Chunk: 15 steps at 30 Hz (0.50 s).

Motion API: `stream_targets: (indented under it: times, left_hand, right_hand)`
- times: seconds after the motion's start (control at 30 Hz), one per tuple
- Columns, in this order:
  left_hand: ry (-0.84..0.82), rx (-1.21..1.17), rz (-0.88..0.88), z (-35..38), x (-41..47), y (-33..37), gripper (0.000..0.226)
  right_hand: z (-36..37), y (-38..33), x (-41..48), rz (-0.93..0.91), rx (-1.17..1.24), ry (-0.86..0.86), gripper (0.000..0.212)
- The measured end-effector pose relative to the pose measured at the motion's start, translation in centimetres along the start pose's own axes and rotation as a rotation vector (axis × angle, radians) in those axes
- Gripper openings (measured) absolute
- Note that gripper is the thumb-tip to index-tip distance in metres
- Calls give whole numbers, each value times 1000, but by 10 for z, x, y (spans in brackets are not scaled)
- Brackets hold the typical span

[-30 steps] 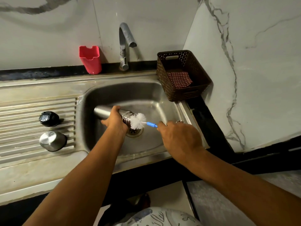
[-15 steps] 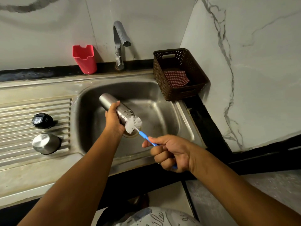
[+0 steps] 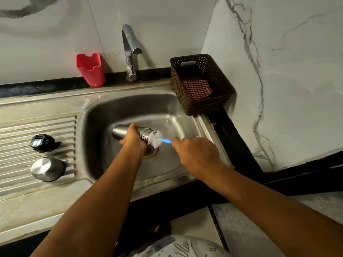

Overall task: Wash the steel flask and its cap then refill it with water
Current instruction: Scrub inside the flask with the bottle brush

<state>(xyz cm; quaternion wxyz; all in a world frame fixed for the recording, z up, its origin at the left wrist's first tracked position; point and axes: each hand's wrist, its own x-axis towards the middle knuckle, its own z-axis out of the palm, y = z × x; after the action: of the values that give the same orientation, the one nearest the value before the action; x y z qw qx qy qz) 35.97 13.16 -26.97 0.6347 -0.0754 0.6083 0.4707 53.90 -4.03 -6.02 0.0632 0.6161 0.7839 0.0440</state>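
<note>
My left hand (image 3: 133, 139) grips the steel flask (image 3: 120, 131), which lies nearly level over the sink basin (image 3: 104, 115) with its mouth to the right. White bristles of a bottle brush (image 3: 155, 139) sit at the flask's mouth. My right hand (image 3: 194, 153) holds the brush by its blue handle (image 3: 166, 141). The steel cap (image 3: 47, 168) and a black inner stopper (image 3: 42, 143) stand on the ribbed drainboard (image 3: 14, 130) to the left.
A tap (image 3: 130, 52) stands behind the basin, with no water running. A red plastic holder (image 3: 91, 69) is to its left. A brown perforated basket (image 3: 204, 71) with a checked cloth (image 3: 197, 89) sits at the right against the marble wall.
The flask has tipped from a slant back to nearly level. My right hand swung from near the front edge up to the right, pushing the brush in sideways.
</note>
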Motion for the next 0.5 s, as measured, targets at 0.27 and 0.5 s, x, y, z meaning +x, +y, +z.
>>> stream_targets:
  times: [0.27,0.5]
  left_hand:
    - [155,-61,59,15,-78,12,115]
    - [-67,-12,102,24,-135,-10,86]
  right_hand:
    - [4,9,-7,63,-109,150,13]
    - [20,-14,3,423,770,-302,26]
